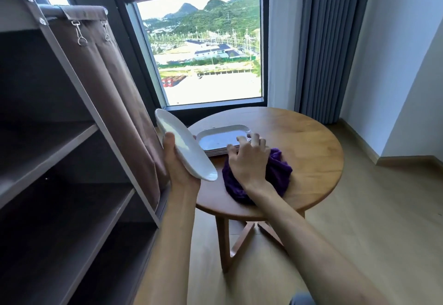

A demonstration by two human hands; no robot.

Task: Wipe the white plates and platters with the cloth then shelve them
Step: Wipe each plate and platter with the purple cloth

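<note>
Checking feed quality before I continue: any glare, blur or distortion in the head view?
Head view: bright window backlights the room, shelf unit dark; soft sheen on the oval plate; right hand slightly motion-blurred; wide-angle bending at the edges.

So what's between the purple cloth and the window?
In the head view, a stack of white platters sits on the round table between the purple cloth and the window; past it, bare tabletop.

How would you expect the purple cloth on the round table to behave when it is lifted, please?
The purple cloth lies bunched in soft folds under the right hand, so it will probably droop limply. Its plush pile suggests it grips well. It looks unbreakable.
</note>
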